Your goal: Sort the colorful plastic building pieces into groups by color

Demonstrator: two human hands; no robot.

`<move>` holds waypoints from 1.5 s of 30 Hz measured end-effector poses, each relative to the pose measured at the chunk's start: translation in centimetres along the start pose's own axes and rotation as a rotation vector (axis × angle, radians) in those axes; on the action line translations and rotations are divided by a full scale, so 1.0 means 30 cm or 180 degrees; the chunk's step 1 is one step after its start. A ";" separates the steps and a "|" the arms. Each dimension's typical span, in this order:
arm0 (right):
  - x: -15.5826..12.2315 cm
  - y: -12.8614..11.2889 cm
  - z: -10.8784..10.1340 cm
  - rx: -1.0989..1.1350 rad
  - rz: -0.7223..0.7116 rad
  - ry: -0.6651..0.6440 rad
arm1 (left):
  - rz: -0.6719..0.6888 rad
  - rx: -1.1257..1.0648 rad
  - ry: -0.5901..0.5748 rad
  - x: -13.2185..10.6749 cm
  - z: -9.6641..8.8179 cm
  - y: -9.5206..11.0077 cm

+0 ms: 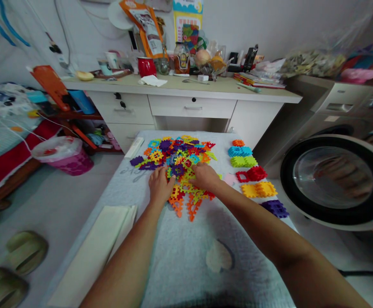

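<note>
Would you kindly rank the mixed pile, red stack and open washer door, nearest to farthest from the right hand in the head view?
1. Mixed pile: touching the right hand
2. Red stack: right side of table
3. Washer door: right of table

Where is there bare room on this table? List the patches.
Bare cloth lies at the near end, between the arms, and in a narrow strip between the colourful pile and the sorted stacks. Crowded: the pile, with the left hand and right hand on it, and the right side, under the stacks.
</note>
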State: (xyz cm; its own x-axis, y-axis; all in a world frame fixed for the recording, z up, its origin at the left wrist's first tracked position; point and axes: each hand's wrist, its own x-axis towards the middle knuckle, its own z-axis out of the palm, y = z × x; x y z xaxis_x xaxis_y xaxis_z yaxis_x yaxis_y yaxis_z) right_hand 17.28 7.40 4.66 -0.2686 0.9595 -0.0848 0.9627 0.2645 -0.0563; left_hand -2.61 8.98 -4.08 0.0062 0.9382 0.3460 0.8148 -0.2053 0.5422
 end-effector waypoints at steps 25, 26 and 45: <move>-0.176 0.826 -0.206 -0.0123 0.1071 -0.0117 | 0.0022 0.0133 -0.0065 0.002 0.006 -0.008; -0.177 0.845 -0.197 -0.0172 0.1072 -0.0202 | 0.0032 0.0128 -0.0058 0.002 0.006 -0.008; -0.132 0.928 -0.064 -0.0171 0.1035 -0.0587 | 0.0044 0.0037 -0.0024 0.001 0.008 -0.012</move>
State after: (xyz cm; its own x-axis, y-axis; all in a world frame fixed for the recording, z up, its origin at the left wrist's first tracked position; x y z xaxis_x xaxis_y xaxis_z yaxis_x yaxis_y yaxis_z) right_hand 45.22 11.16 5.34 0.0551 0.9619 -0.2677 0.9976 -0.0418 0.0551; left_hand -2.77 9.13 -4.45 0.0219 0.9374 0.3475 0.8212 -0.2151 0.5285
